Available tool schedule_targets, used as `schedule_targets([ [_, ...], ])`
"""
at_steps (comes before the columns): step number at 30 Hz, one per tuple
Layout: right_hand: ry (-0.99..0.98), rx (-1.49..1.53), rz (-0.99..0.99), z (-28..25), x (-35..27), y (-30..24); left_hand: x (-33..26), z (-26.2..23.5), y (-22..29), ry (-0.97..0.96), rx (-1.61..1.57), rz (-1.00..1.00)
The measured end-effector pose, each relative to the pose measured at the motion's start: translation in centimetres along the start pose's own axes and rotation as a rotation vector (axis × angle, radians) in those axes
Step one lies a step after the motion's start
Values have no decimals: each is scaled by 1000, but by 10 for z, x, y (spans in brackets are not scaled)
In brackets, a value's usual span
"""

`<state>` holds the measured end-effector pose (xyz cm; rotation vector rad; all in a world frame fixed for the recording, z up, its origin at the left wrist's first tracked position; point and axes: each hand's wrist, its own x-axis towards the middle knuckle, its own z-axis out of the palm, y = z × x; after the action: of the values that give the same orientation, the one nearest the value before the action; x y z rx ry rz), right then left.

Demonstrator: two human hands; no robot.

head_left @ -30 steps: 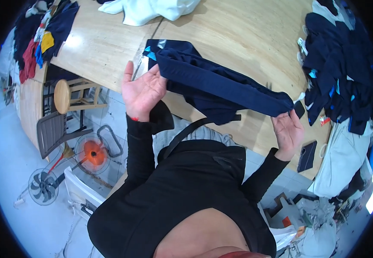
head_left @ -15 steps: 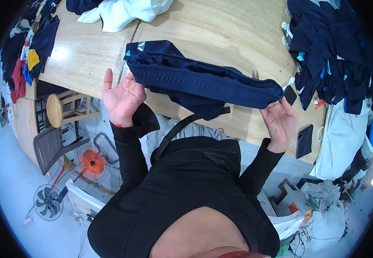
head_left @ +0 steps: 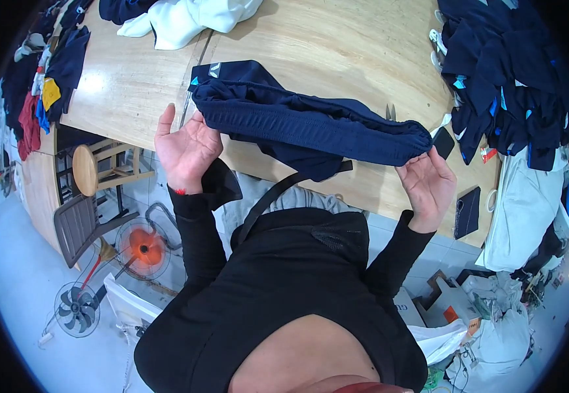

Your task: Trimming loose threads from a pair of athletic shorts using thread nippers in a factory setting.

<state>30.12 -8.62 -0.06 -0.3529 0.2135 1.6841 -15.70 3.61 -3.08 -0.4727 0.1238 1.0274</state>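
Note:
A navy blue garment, probably trousers or shorts, has its gathered elastic waistband (head_left: pixel 317 133) stretched lengthwise between my two hands, above the near side of the wooden table. My left hand (head_left: pixel 190 152) grips the left end, palm up, thumb pointing away, its fingertips hidden behind the cloth. At the lower right end, my right hand (head_left: pixel 428 187) pinches the band's corner, palm also facing up. The rest of the garment hangs and lies behind and below the band, a small pale mark at its far left corner.
The wooden table (head_left: pixel 337 52) carries a white garment (head_left: pixel 192 23) at the far side and a heap of navy pieces (head_left: pixel 507 78) on the right. Small scissors (head_left: pixel 390 112), a phone (head_left: pixel 443 142) and a dark fabric patch (head_left: pixel 467 213) lie near my right hand. Fans (head_left: pixel 143 249) and a stool (head_left: pixel 85 169) stand left.
The view has shifted very slightly. Both hands keep the same hold on the navy waistband, almost unmoved.

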Motion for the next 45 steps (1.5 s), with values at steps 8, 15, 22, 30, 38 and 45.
schedule_targets([
  [8, 176, -742, -334, 12, 7, 29, 2, 9, -33, 396, 822, 547],
  [15, 343, -2107, -839, -16, 49, 62, 37, -15, -23, 276, 2596, 917],
  [22, 123, -2034, -846, -16, 32, 76, 33, -14, -93, -406, 2413, 789],
  [30, -171, -2384, -654, -36, 46, 80, 58, -39, -112, -346, 2624, 514],
  [38, 3, -1295, -388, 55, 15, 91, 16, 41, -125, -70, 1523, 294],
  [45, 95, -1233, -454, 91, -1, 96, -9, 72, -136, -95, 1312, 443],
])
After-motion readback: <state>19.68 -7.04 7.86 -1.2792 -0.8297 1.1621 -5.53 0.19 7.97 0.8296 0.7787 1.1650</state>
